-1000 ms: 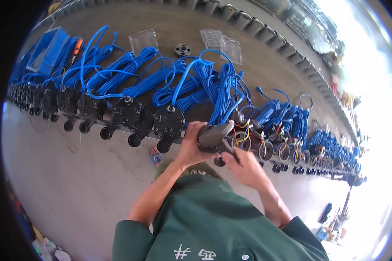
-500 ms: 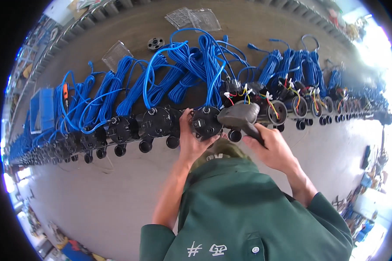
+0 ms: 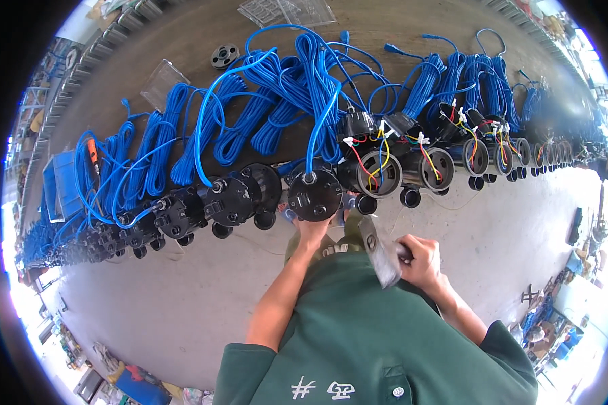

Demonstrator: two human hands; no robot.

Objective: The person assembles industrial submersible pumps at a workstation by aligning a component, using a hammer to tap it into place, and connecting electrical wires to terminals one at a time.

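Note:
My right hand (image 3: pixel 422 261) is closed around the short handle of a mallet (image 3: pixel 380 253). The mallet's grey head is in front of my green shirt, below the row of black pump-like units and apart from them. My left hand (image 3: pixel 313 231) reaches up under the round end cap of a black pump-like unit (image 3: pixel 315 196) and grips it from below, its fingers mostly hidden. From that cap's top a blue cable (image 3: pixel 323 128) rises into a coiled bundle. Just right of it sits an open-ended housing (image 3: pixel 380 172) with red, yellow and blue wires showing.
Capped units (image 3: pixel 236 200) line the bench edge on the left, open wired housings (image 3: pixel 476 156) on the right. Behind them lie blue cable coils (image 3: pixel 412 88), a dark round disc (image 3: pixel 224 56), clear plastic trays (image 3: pixel 162 82), a blue bin (image 3: pixel 61 185) and an orange-handled tool (image 3: pixel 93 152).
The mallet has swung down and toward me, away from the capped unit it was at. My left hand has shifted from the cap's left side to beneath it.

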